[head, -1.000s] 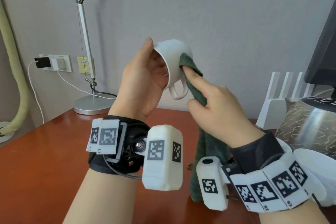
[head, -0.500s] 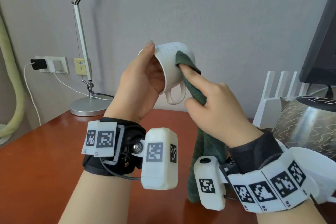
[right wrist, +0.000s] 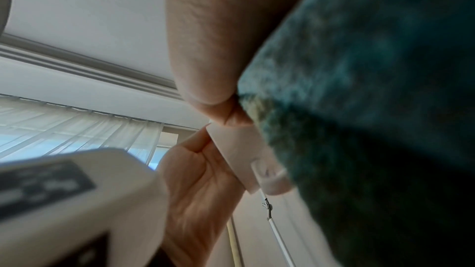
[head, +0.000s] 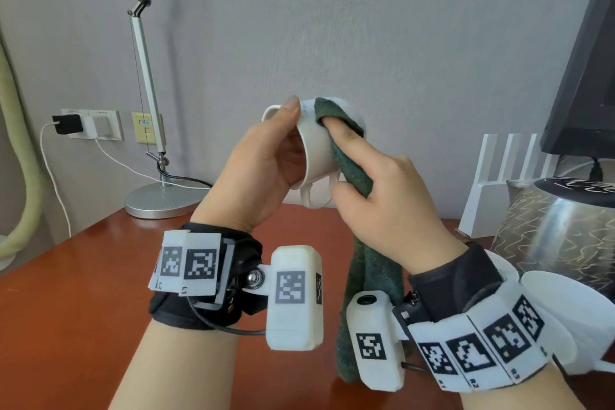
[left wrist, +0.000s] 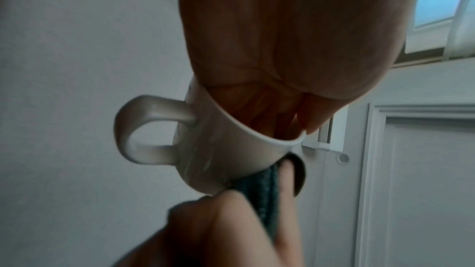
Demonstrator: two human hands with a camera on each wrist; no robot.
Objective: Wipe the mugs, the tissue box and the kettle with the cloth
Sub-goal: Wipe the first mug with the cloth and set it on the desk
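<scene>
Head view: a red-brown tabletop (head: 66, 309) fills the lower part, against a grey wall (head: 366, 27). At the right edge stands a dark monitor (head: 585, 83), and below it the patterned metal kettle (head: 559, 233) rests on the tabletop. A desk lamp (head: 156, 200) with a round silver base stands at the back left. The dark green cloth (head: 366, 276) hangs down from the right hand (head: 389, 206) almost to the tabletop; that hand's fingers and thumb are curled round the cloth, pressing its upper end against the side of the white mug (head: 316, 156). The mug is held in the air above the tabletop, tilted, its handle pointing down. The left hand (head: 263, 176) grips the mug at its rim, fingers reaching inside it, as the left wrist view shows.
</scene>
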